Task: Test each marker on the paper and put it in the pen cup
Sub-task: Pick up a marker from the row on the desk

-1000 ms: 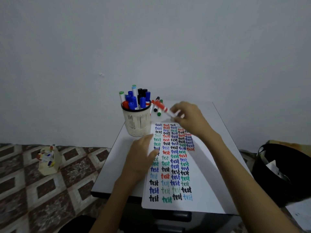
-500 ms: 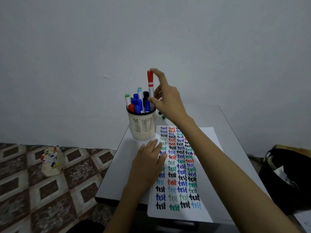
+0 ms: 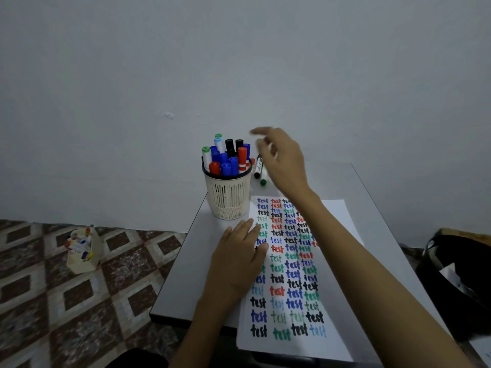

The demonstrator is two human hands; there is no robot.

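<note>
1. Right hand [image 3: 281,160]: upper centre of the frame, just right of the pen cup [image 3: 228,200]. Its fingers are loosely spread and motion-blurred, and nothing is seen in its grip.
2. Left hand [image 3: 239,258]: centre of the frame, fingers straight and lying flat on the left edge of the paper [image 3: 337,221], pinning it to the table [image 3: 372,197].
3. Markers: the cup is crowded with capped ones, a red marker [image 3: 242,156] at its right side. A black marker [image 3: 258,168] and a green marker [image 3: 263,182] lie on the table between the cup and the right hand, partly hidden by that hand.
4. Judged step: picking up the next loose marker.
5. Recommended practice:
   - Take the black marker by mid-barrel, since it lies nearest the fingers.
   - Approach from the right, because the cup is full and stands just beside.
   - Keep the left hand flat on the sheet.
   - Write in the bare strip on the right of the paper.
</note>
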